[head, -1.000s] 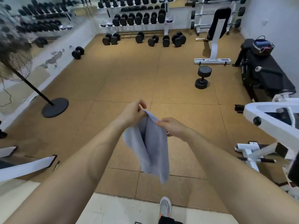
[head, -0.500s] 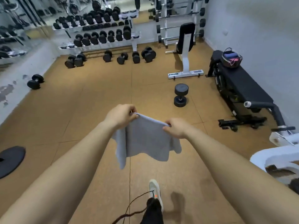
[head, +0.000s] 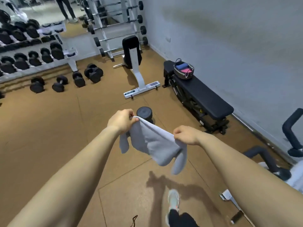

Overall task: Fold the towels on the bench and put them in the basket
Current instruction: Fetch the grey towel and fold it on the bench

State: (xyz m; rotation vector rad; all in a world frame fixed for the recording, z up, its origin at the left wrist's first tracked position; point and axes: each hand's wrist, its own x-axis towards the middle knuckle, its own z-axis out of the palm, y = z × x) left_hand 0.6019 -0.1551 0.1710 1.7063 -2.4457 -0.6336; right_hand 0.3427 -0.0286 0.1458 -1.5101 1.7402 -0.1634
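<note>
I hold a light grey towel [head: 153, 144] in the air in front of me, stretched between both hands. My left hand [head: 122, 120] pinches its upper left corner and my right hand [head: 185, 135] pinches the right corner. The cloth sags between them and its ends hang down loose. Ahead to the right stands a black bench [head: 206, 95] along the grey wall. On its far end sits a dark basket [head: 183, 71] with a blue and a pink folded towel inside.
A single black dumbbell [head: 144, 113] stands on the cork floor just beyond my hands. A white and black upright bench [head: 133, 63] stands further ahead, with several dumbbells [head: 78, 78] and a rack [head: 29, 58] at the left. More white and black gym equipment [head: 291, 145] fills the right edge.
The view has swung to the right, bringing the bench and basket nearer the middle. The towel has gone from bunched between close hands to spread out wide.
</note>
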